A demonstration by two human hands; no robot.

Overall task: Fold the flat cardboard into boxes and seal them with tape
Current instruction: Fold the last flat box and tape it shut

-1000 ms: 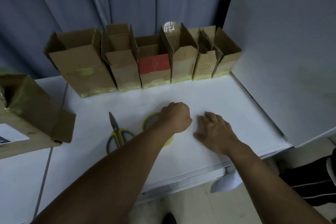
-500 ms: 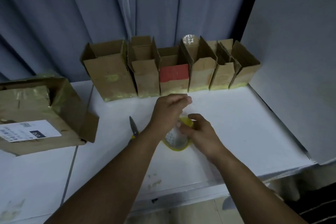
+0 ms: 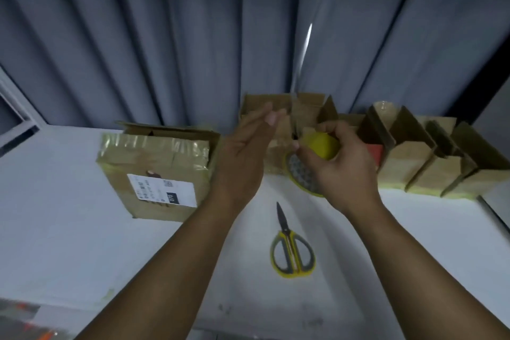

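We look at a grey pleated curtain (image 3: 193, 36) that hangs behind everything, far beyond the scissors (image 3: 292, 250). The scissors lie shut on a white table (image 3: 82, 243), with their blades pointing away from us. Beyond the scissors and off to their right, a row of cardboard boxes (image 3: 419, 165) stands against the curtain. The boxes are folded up with their tops open, and yellowish tape runs along their bottom edges. One of them shows a red patch. Beyond the scissors and to their left lies a brown parcel (image 3: 154, 163), wrapped in shiny tape and bearing a white label (image 3: 162, 190).

Our left hand (image 3: 240, 157) is raised above the table, beyond and slightly left of the scissors. Its fingers are straight and close together and hold nothing we can make out, though the fingertips are blurred. Our right hand (image 3: 342, 171) is raised beyond the scissors, slightly to their right. Its fingers and thumb curl around a yellow tape roll (image 3: 324, 146), which it holds clear of the table in front of the row of boxes.
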